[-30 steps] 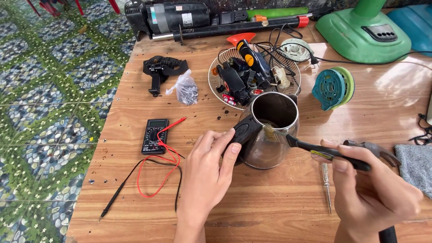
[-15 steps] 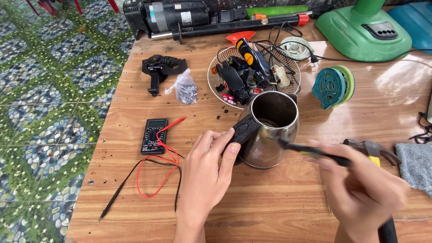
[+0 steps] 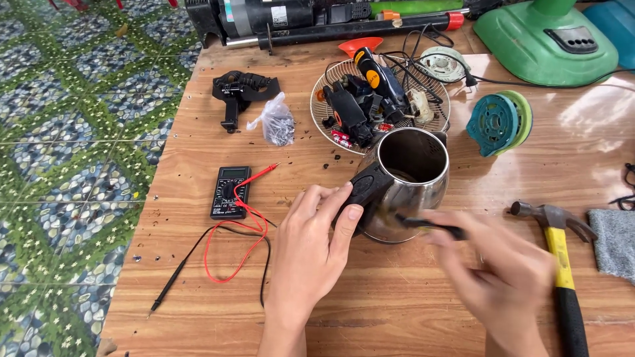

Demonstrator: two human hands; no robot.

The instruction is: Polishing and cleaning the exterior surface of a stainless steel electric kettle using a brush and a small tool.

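Note:
A stainless steel electric kettle (image 3: pixel 413 182) without a lid stands on the wooden table (image 3: pixel 370 311). My left hand (image 3: pixel 311 254) grips its black handle (image 3: pixel 362 192). My right hand (image 3: pixel 499 277), blurred by motion, holds a dark-handled screwdriver (image 3: pixel 433 226) whose tip lies against the kettle's lower side. A hammer (image 3: pixel 559 264) with a yellow and black handle lies just right of my right hand.
A black multimeter (image 3: pixel 230 192) with red and black leads lies to the left. Behind the kettle are a wire basket (image 3: pixel 380 99) of parts, a small plastic bag (image 3: pixel 274 122), a black part (image 3: pixel 239 92), a teal round part (image 3: pixel 499 122), a green fan base (image 3: pixel 549 39) and a grey cloth (image 3: pixel 612 241).
My right hand has drawn the screwdriver out of the kettle's mouth and brought it down and left to the kettle's lower side. The left hand kept its grip on the handle.

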